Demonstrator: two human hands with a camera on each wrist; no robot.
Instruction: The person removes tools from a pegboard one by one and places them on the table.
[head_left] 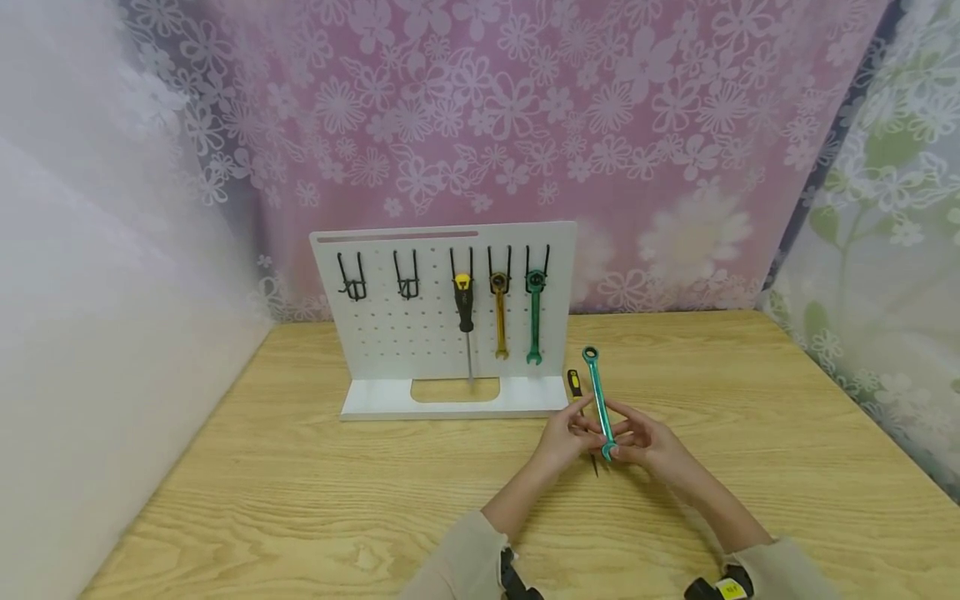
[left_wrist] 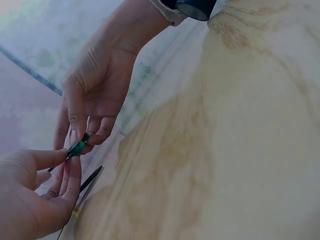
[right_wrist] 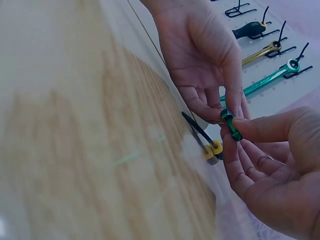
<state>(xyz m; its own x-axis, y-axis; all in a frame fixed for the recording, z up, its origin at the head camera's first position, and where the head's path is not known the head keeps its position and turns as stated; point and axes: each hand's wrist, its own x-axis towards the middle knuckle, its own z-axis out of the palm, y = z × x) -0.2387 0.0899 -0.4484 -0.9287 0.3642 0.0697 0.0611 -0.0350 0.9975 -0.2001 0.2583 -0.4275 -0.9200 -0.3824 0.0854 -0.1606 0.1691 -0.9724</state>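
Both hands hold a green wrench [head_left: 597, 392] above the table, its ring end up and its open end down. My left hand [head_left: 564, 437] pinches it from the left. From the right, my right hand [head_left: 652, 446] grips the lower end, the thumb on the open jaw. The wrist views show the wrench's end [left_wrist: 77, 148] between the fingertips of the two hands. Behind the hands a black and yellow screwdriver [head_left: 574, 383] lies on the table, partly hidden by the left hand; its dark shaft [right_wrist: 197, 127] shows below the fingers in the right wrist view.
A white pegboard stand [head_left: 405, 350] stands left of the hands. On its hooks hang a yellow and black screwdriver [head_left: 464, 304], a gold wrench [head_left: 501, 317] and another green wrench [head_left: 535, 321]. Two hook pairs [head_left: 407, 287] at its left hold nothing. Floral cloth [head_left: 480, 125] hangs behind the wooden table [head_left: 300, 500].
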